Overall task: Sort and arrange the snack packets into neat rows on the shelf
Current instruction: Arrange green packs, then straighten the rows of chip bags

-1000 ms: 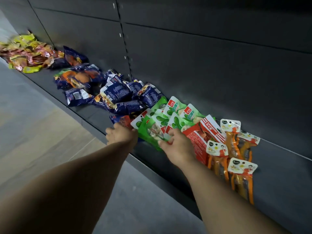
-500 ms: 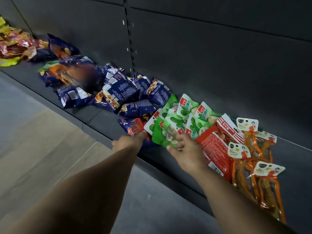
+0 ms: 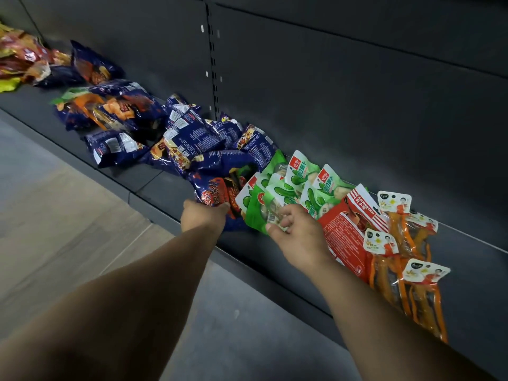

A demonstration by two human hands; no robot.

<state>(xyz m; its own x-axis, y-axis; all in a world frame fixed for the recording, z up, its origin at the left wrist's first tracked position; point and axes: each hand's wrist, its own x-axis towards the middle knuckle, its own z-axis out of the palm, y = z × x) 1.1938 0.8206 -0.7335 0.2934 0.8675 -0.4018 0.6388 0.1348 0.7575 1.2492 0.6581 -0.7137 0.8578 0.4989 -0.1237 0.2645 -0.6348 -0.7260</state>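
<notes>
Dark shelf (image 3: 154, 185) with mixed packets; my left hand (image 3: 203, 215) grips a blue packet (image 3: 211, 191), my right hand (image 3: 297, 232) pinches a green packet (image 3: 261, 210) beside the red packet (image 3: 346, 229).

Hands (image 3: 204, 217) (image 3: 298, 235) grip blue (image 3: 211, 192) and green packets (image 3: 259, 213).

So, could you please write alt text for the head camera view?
Two bare hands sort snack packets on a dark shelf: the left hand grips a dark blue packet, the right hand pinches a green packet. Red and orange packets lie right.
</notes>
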